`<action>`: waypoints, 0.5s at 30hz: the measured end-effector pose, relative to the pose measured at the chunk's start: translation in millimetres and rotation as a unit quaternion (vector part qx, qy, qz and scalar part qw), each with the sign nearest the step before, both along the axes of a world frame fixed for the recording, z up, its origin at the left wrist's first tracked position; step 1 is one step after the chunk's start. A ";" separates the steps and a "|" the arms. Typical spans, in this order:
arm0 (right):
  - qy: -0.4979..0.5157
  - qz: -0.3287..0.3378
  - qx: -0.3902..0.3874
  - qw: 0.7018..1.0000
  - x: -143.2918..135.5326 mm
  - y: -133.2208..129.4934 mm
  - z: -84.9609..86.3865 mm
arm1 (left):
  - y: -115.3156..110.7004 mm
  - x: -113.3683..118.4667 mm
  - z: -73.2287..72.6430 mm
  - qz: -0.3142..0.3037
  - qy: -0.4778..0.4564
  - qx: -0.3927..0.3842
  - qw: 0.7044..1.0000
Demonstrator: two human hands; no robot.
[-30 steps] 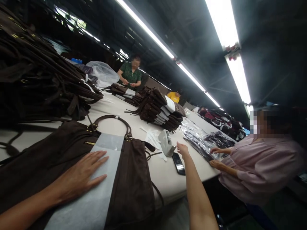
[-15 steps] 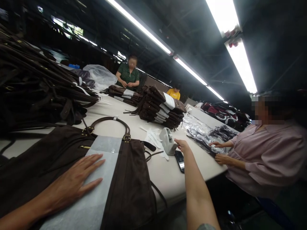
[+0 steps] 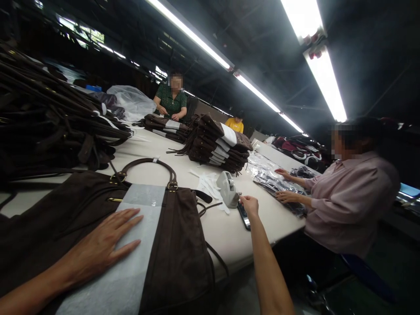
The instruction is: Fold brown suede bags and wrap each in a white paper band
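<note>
A dark brown handbag (image 3: 179,245) lies flat before me, its looped handle pointing away. Around its middle runs a wide strip of white tissue paper (image 3: 144,238), with a small shiny patch near the upper end. My left hand (image 3: 101,240) rests on bag and paper, palm down, fingers spread. Over at a grey tape dispenser (image 3: 227,189), my right hand (image 3: 250,204) pinches at its near right end, thumb and fingers pressed together on the tape; the tape itself hardly shows.
Beyond the dispenser stands a stack of folded brown bags (image 3: 213,146). Loose white strips (image 3: 206,184) and a phone (image 3: 244,218) lie by the dispenser. More bags (image 3: 49,118) pile up at left. A co-worker in pink (image 3: 348,197) handles plastic-wrapped goods (image 3: 275,181) at right.
My right hand has drawn slightly away from the dispenser, still pinched. The left hand stays on the bag. The pink-sleeved co-worker has moved leftward in view, hands farther over the plastic.
</note>
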State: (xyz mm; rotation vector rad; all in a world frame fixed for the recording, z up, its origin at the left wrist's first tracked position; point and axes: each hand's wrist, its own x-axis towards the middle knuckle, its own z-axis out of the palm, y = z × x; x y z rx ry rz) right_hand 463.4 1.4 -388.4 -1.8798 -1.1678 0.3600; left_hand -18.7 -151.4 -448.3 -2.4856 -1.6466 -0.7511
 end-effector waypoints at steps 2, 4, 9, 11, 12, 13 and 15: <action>0.006 -0.023 -0.001 1.000 -1.5 -2.6 -10.7 | -0.4 -0.2 1.2 -0.008 0.014 -0.018 1.000; 0.013 -0.055 0.000 0.998 -3.0 -8.3 -18.2 | -0.2 -0.5 0.5 -0.008 0.017 -0.032 0.999; 0.069 -0.062 0.045 0.995 -29.5 -33.3 -15.0 | -4.9 1.6 2.3 -0.012 0.002 -0.059 0.998; 0.108 -0.001 0.067 0.992 -59.3 -42.7 -4.4 | -8.0 3.4 6.5 -0.013 0.002 -0.074 0.997; 0.133 0.041 0.072 0.988 -78.9 -47.8 2.1 | -9.2 4.1 8.5 -0.014 0.003 -0.079 0.997; 0.166 0.092 0.070 0.979 -101.3 -53.7 8.8 | -10.0 4.7 10.1 -0.012 0.002 -0.082 0.997; 0.249 0.202 0.042 0.946 -151.7 -68.5 21.2 | -11.4 5.6 11.7 -0.010 -0.004 -0.084 0.996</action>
